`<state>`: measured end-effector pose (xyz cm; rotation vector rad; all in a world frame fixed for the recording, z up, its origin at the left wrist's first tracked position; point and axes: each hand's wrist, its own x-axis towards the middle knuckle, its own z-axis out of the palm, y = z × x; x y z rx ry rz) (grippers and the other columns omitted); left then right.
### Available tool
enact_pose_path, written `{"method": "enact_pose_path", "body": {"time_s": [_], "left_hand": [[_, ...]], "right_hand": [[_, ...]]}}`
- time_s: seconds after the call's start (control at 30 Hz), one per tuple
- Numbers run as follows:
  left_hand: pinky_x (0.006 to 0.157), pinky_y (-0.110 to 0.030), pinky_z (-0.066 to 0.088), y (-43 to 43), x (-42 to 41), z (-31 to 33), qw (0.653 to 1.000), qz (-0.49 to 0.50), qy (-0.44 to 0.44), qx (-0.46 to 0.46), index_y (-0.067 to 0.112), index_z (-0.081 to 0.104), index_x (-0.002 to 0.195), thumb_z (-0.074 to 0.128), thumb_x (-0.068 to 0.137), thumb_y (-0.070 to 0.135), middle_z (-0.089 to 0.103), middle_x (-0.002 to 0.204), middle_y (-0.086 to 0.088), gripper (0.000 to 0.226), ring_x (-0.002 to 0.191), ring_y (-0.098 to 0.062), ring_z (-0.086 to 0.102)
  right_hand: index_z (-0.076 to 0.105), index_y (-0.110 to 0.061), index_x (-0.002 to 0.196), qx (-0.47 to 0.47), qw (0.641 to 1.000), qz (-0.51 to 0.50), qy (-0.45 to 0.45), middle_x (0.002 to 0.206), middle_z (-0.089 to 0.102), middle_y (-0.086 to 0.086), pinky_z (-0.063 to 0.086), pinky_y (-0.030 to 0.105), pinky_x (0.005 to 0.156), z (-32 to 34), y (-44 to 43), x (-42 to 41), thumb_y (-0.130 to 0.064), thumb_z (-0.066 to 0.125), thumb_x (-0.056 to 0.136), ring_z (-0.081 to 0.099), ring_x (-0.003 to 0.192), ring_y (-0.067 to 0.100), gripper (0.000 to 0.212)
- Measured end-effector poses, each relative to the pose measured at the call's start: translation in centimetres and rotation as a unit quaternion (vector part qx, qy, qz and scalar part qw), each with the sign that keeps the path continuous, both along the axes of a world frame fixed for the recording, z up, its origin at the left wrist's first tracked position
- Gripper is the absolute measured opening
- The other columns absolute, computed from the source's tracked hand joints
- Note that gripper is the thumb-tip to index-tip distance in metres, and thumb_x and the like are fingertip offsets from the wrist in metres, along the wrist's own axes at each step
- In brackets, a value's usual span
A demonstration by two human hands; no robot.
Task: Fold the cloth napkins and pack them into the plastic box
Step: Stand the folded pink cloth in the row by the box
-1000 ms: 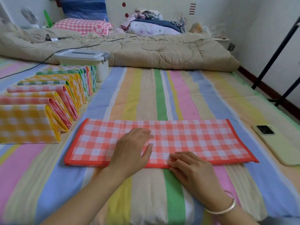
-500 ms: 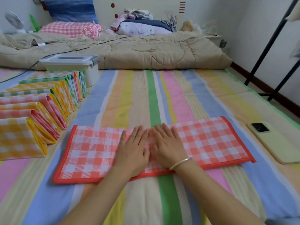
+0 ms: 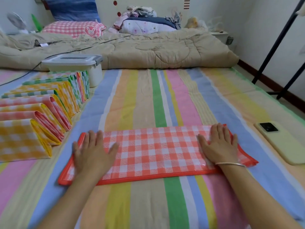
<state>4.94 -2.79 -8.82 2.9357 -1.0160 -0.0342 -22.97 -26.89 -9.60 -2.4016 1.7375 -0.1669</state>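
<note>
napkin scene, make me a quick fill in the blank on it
The left hand and right hand lie ____ on the red napkin.
The bracelet is on the ____ wrist.
The lid sits ____ the box.
The nearest folded napkin is ____ and white.
Missing: flat; right; on; yellow.

Folded napkin (image 3: pixel 153 152) flat on the sheet (image 3: pixel 148 100), left hand (image 3: pixel 92 152) on its left end, right hand (image 3: pixel 219 146) on its right end, phone (image 3: pixel 283 142) near its right, row of napkins (image 3: pixel 41 113) to the left, plastic box (image 3: pixel 74 63) behind the row, quilt (image 3: pixel 148 50) across the back.
</note>
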Motion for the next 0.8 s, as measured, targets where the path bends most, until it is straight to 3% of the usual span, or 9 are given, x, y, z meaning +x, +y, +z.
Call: {"method": "enact_pose_path", "body": {"time_s": [0.13, 0.27, 0.33, 0.37, 0.43, 0.47, 0.57, 0.7, 0.8], "left_hand": [[0.119, -0.057, -0.013, 0.2, 0.2, -0.2, 0.998, 0.045, 0.049, 0.009, 0.028, -0.003, 0.159, 0.014, 0.085, 0.084, -0.01, 0.167, -0.011, 0.095, 0.149, -0.044, -0.018], [0.117, -0.059, -0.013, 0.1, 0.0, 0.1, 0.999, 0.028, -0.033, 0.017, 0.018, 0.013, 0.16, 0.022, 0.089, 0.077, 0.007, 0.164, -0.023, 0.092, 0.149, -0.047, -0.008], [0.12, -0.059, -0.001, -0.3, -0.8, 0.4, 0.99, -0.053, -0.117, -0.053, 0.008, 0.038, 0.151, 0.054, 0.091, 0.053, 0.029, 0.157, -0.027, 0.077, 0.149, -0.046, 0.012], [0.12, -0.058, 0.009, -0.7, -1.3, 0.4, 0.979, -0.113, -0.139, -0.096, 0.007, 0.048, 0.145, 0.067, 0.087, 0.029, 0.038, 0.153, -0.025, 0.066, 0.147, -0.043, 0.023], [0.116, -0.053, 0.029, -2.0, -2.6, 0.6, 0.958, -0.237, -0.092, -0.134, 0.011, 0.058, 0.136, 0.068, 0.069, -0.01, 0.049, 0.148, -0.015, 0.071, 0.138, -0.037, 0.042], [0.114, -0.05, 0.035, -2.6, -3.4, 0.9, 0.944, -0.295, -0.046, -0.138, 0.013, 0.061, 0.134, 0.063, 0.065, -0.017, 0.052, 0.146, -0.01, 0.075, 0.134, -0.034, 0.048], [0.109, -0.044, 0.044, -3.3, -4.8, 1.2, 0.915, -0.378, 0.039, -0.135, 0.018, 0.062, 0.131, 0.053, 0.073, -0.015, 0.057, 0.141, -0.001, 0.068, 0.129, -0.025, 0.052], [0.105, -0.032, 0.042, -2.3, -5.1, 1.6, 0.919, -0.363, 0.065, -0.144, 0.021, 0.061, 0.132, 0.048, 0.083, -0.006, 0.055, 0.14, 0.006, 0.058, 0.131, -0.016, 0.047], [0.096, -0.035, 0.049, -1.4, -5.3, 1.9, 0.925, -0.342, 0.083, -0.14, 0.025, 0.064, 0.122, 0.042, 0.084, 0.012, 0.06, 0.127, 0.011, 0.046, 0.118, -0.015, 0.053]], "right_hand": [[0.014, -0.015, 0.155, 0.017, 1.0, 0.008, -0.019, 0.164, 0.005, 0.002, -0.005, 0.045, 0.12, -0.1, -0.5, 0.0, -0.063, 0.027, 0.095, -0.001, 0.15, 0.018, 0.078], [0.052, -0.008, 0.132, -0.037, 0.987, -0.027, -0.153, 0.14, 0.047, 0.02, 0.029, 0.048, 0.109, 1.6, -1.7, -1.6, -0.042, 0.039, 0.096, 0.038, 0.131, 0.038, 0.051], [0.052, -0.007, 0.132, -0.067, 0.982, -0.101, -0.143, 0.133, 0.05, 0.022, 0.035, 0.048, 0.1, 2.5, -2.0, -3.3, -0.031, 0.046, 0.096, 0.041, 0.124, 0.04, 0.044], [0.053, -0.008, 0.131, -0.063, 0.983, -0.125, -0.12, 0.131, 0.051, 0.022, 0.038, 0.048, 0.097, 2.7, -2.0, -4.1, -0.033, 0.047, 0.095, 0.044, 0.122, 0.04, 0.044], [0.056, -0.008, 0.121, -0.039, 0.986, -0.14, -0.085, 0.122, 0.057, 0.02, 0.042, 0.045, 0.091, 2.8, -2.2, -5.2, -0.042, 0.047, 0.093, 0.052, 0.113, 0.039, 0.045], [0.056, -0.008, 0.115, -0.028, 0.987, -0.142, -0.073, 0.116, 0.059, 0.019, 0.043, 0.044, 0.088, 2.8, -2.3, -5.4, -0.046, 0.046, 0.093, 0.056, 0.108, 0.038, 0.045], [0.053, -0.009, 0.106, -0.01, 0.989, -0.139, -0.05, 0.107, 0.063, 0.018, 0.042, 0.04, 0.082, 2.8, -2.4, -5.7, -0.053, 0.043, 0.093, 0.059, 0.102, 0.037, 0.047], [0.054, -0.016, 0.097, 0.014, 0.993, -0.106, -0.046, 0.09, 0.06, 0.007, 0.039, 0.035, 0.074, 3.4, -2.2, -6.1, -0.057, 0.042, 0.094, 0.054, 0.087, 0.03, 0.043], [0.052, -0.016, 0.086, 0.05, 0.992, -0.065, -0.092, 0.081, 0.06, 0.003, 0.039, 0.034, 0.067, 3.5, -1.9, -6.7, -0.056, 0.045, 0.094, 0.054, 0.077, 0.026, 0.041]]}}
